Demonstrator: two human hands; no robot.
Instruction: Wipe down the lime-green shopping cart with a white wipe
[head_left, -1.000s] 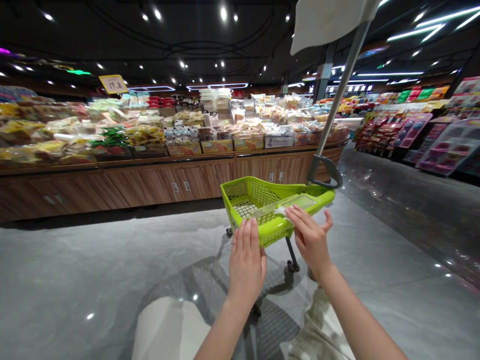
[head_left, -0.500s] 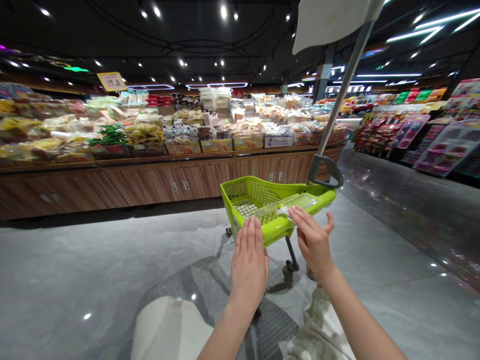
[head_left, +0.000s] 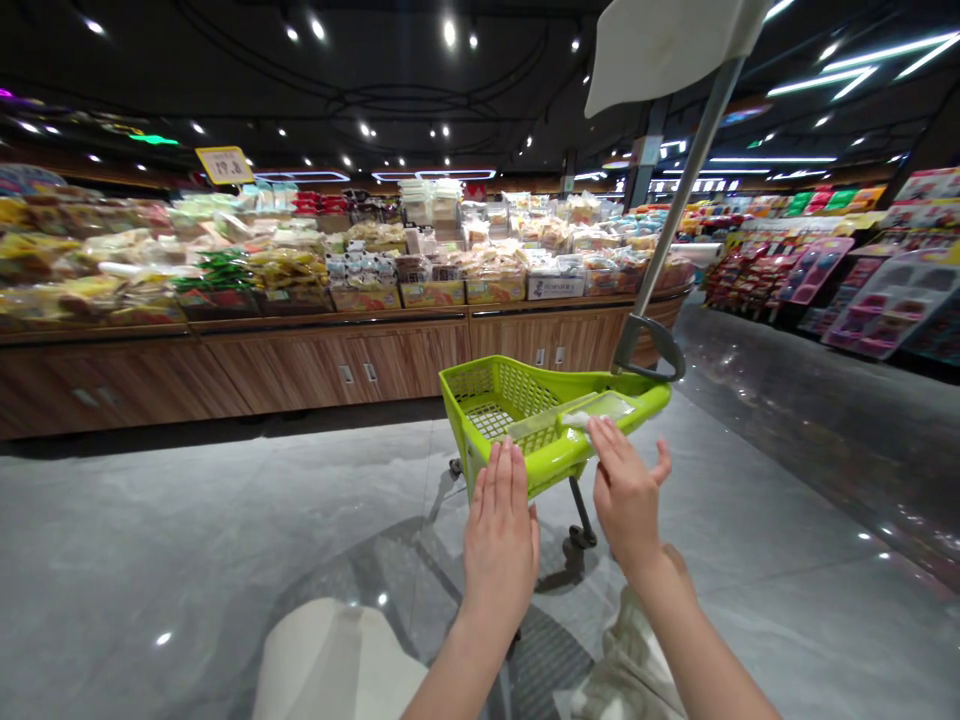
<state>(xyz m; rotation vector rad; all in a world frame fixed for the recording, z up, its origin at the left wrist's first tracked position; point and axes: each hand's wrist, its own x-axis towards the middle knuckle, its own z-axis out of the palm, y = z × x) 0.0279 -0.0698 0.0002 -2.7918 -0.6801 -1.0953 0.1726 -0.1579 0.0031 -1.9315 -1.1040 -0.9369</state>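
A small lime-green shopping cart (head_left: pixel 465 425) stands in front of me, with a thick rounded handle bar (head_left: pixel 551 462) along its near side. My left hand (head_left: pixel 499 535) lies on the left end of that bar, fingers stretched out flat and side by side. Further right, my right hand (head_left: pixel 624 490) presses a crumpled white wipe (head_left: pixel 576 420) onto the bar beside a clear plastic panel (head_left: pixel 609 405). Its fingertips are on the wipe and the thumb sticks out to the right. The cart's basket shows nothing inside.
A grey pole (head_left: pixel 686 190) with a white flag (head_left: pixel 660 50) rises from the cart's right end, beside a dark grey loop (head_left: pixel 651 350). Behind runs a wooden counter (head_left: pixel 300 365) piled with packaged food. Shelves of goods (head_left: pixel 885 280) line the right. The floor (head_left: pixel 150 550) is shiny grey tile.
My right hand has slid slightly right along the handle bar, and more of the white wipe shows. My left hand stays at the left end of the bar.
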